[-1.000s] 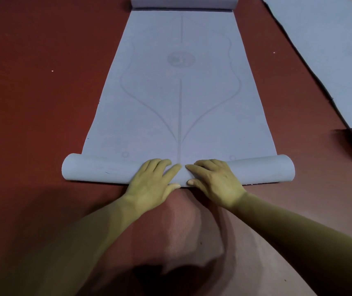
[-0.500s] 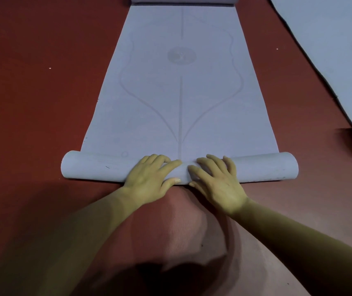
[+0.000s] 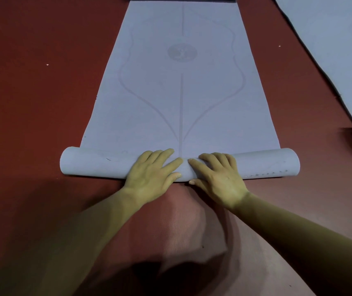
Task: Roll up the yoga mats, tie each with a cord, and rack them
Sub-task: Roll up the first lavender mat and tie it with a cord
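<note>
View: head camera, looking down over both forearms.
Mat: the grey-blue mat (image 3: 181, 92) lies flat on the red floor (image 3: 32, 92) and runs straight away from the hands. Its near end is wound into a roll (image 3: 94, 163) under both palms.
Left hand (image 3: 151, 174): laid flat on the roll just left of the printed centre line. Fingers are fairly straight and spread, thumb on the near face. It presses and grips nothing.
Right hand (image 3: 217, 176): mirrors the left, flat and spread. Its fingertips almost meet the left's.
Roll ends: each sticks out well past its hand, and they look roughly level.
Stage: early, by my reading, since most of the mat is unrolled. No cord or rack is in view.
Doing it well: press evenly with both palms and track the centre line. The hands sit close together, so setting them wider would likely keep the ends tight and square.
Beyond the right hand: a second mat (image 3: 331, 50) lies flat, well apart.
</note>
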`<state>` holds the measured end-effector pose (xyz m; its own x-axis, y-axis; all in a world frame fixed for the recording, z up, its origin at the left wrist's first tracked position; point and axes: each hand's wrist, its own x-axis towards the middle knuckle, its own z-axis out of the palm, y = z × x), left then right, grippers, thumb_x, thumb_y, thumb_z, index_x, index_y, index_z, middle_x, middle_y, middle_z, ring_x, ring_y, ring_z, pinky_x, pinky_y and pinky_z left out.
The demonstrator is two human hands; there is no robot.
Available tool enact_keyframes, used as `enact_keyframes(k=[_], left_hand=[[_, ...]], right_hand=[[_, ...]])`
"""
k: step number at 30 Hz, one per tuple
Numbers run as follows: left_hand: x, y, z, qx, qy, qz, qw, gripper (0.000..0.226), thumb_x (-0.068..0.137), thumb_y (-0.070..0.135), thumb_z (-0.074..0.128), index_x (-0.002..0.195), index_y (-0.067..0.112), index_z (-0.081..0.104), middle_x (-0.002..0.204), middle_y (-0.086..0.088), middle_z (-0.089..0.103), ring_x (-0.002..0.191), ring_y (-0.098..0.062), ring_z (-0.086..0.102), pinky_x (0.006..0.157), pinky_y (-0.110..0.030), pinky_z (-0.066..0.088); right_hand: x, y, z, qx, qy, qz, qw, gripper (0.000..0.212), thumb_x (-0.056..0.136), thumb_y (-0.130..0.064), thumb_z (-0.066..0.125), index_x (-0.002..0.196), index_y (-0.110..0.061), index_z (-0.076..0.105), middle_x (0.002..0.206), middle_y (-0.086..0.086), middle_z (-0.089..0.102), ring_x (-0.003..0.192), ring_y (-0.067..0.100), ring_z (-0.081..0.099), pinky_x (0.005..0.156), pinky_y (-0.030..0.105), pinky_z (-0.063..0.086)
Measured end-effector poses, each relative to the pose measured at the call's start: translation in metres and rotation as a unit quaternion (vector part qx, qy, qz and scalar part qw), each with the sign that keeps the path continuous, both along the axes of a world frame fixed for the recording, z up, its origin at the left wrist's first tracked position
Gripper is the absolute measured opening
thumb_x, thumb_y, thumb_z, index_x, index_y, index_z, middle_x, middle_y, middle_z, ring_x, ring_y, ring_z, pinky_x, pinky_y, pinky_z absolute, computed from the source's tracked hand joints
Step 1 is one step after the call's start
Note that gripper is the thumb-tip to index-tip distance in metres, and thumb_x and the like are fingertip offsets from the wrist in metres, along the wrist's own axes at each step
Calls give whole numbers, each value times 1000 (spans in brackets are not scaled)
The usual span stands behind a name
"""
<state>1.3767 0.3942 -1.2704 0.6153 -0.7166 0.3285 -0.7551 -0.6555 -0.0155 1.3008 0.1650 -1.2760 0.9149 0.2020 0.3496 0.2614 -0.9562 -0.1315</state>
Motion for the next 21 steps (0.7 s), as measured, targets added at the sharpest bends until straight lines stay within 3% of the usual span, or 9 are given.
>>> enact_keyframes(k=[6,13,21], left_hand=[[-8,2,-9,25,-28,16,999,55,99,55,41,145,26,50,131,-11,60,113,-34,57,101,-49,44],[10,0,-10,20,-74,-16,997,48,99,53,42,141,31,44,114,-8,65,92,-29,62,81,-45,47],[13,2,-7,6,-103,-42,994,47,99,51,43,140,29,47,102,-9,66,77,-26,60,76,-41,42]], right_hand=[[6,-4,2,-13,13,0,1000,54,97,-63,46,131,-24,63,120,5,64,104,32,60,93,47,42],[14,-5,6,-41,36,-6,999,67,94,-71,39,136,-24,60,121,10,64,105,34,61,92,48,42],[14,-5,12,-51,28,3,998,61,96,-68,38,131,-25,62,105,8,66,83,33,61,79,43,44]])
